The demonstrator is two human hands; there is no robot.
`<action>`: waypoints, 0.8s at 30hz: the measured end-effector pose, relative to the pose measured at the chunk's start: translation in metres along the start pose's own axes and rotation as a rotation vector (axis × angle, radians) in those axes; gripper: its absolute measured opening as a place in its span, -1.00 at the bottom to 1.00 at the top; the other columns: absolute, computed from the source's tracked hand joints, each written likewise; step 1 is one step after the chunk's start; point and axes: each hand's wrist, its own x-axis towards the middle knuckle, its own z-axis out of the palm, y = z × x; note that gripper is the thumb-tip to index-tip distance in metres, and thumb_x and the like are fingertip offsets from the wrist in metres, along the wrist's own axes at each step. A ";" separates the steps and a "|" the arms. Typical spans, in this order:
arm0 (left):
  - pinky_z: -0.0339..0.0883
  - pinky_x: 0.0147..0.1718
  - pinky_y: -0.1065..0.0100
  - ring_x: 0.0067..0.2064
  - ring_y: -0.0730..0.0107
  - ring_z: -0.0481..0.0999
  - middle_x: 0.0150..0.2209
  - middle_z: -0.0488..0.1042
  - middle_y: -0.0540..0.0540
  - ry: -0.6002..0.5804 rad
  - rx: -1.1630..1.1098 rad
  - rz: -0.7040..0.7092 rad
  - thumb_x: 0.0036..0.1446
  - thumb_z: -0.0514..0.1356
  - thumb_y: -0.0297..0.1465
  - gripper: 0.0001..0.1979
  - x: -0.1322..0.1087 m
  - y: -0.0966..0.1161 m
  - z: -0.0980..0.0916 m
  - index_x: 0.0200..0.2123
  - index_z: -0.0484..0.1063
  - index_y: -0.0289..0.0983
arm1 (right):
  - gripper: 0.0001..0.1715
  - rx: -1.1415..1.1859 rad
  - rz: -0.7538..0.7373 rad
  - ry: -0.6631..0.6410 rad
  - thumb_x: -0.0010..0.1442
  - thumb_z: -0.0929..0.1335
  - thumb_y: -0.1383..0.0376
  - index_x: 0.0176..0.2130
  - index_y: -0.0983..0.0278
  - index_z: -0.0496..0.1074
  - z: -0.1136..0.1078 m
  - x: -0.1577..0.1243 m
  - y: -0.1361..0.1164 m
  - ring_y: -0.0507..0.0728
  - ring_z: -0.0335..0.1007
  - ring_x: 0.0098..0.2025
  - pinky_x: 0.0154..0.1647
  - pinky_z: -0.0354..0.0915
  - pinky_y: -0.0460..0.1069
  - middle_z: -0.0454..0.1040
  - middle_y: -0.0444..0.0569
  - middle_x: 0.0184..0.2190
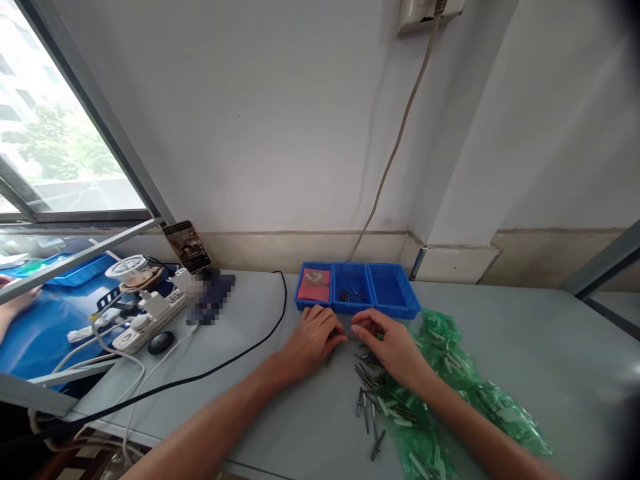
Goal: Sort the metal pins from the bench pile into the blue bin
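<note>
My left hand (316, 335) rests on the grey table with its fingers curled and the thumb drawn in to them. Facing it, my right hand (389, 341) has thumb and fingers bent together close to the left thumb. Anything in either hand is too small to make out. Thin dark metal pins (367, 380), like bolts or rivets, lie loose below my right hand. Green plastic bags (453, 360) with white and metal pieces in them lie beside and under my right forearm. Just beyond my hands stands a blue three-part tray (395, 311).
A pink piece (314, 287) lies in the tray's left compartment, several dark pins in its middle one. To the left are a black cable (240, 348), a power strip (150, 323), a round black object (161, 343) and a propped phone (187, 245). Another person's hand (15, 303) shows far left.
</note>
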 end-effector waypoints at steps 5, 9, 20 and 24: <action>0.18 -0.14 0.19 -0.14 0.21 0.38 -0.20 0.52 -0.09 0.053 -0.018 0.030 0.55 0.10 -0.20 -0.72 -0.002 0.001 -0.001 -0.18 0.41 -0.25 | -0.83 -0.214 -0.161 -0.096 0.42 0.37 0.20 -0.15 0.13 0.61 0.000 -0.005 -0.007 0.18 0.47 -0.26 -0.25 0.32 0.03 0.55 -0.05 -0.24; 0.16 -0.16 0.19 -0.18 0.23 0.37 -0.23 0.52 -0.08 0.099 -0.018 0.052 0.57 0.08 -0.20 -0.71 -0.002 0.001 -0.001 -0.19 0.40 -0.25 | -0.75 -0.265 -0.186 -0.128 0.47 0.32 0.20 -0.20 0.13 0.59 -0.004 -0.006 -0.013 0.21 0.48 -0.20 -0.21 0.31 0.03 0.53 -0.03 -0.23; 0.15 -0.17 0.19 -0.21 0.23 0.37 -0.26 0.51 -0.09 0.142 -0.027 0.070 0.58 0.01 -0.12 -0.61 -0.001 0.002 -0.002 -0.20 0.42 -0.25 | -0.80 -0.296 -0.184 -0.168 0.48 0.29 0.26 -0.19 0.15 0.50 -0.005 -0.009 -0.012 0.17 0.43 -0.21 -0.20 0.30 0.03 0.48 -0.05 -0.20; 0.15 -0.17 0.19 -0.20 0.24 0.38 -0.25 0.52 -0.09 0.134 -0.024 0.061 0.57 0.05 -0.16 -0.66 -0.001 0.002 -0.002 -0.19 0.42 -0.25 | -0.83 -0.307 -0.170 -0.141 0.43 0.31 0.29 -0.24 0.16 0.45 -0.003 -0.010 -0.012 0.14 0.37 -0.32 -0.31 0.26 0.01 0.44 -0.07 -0.25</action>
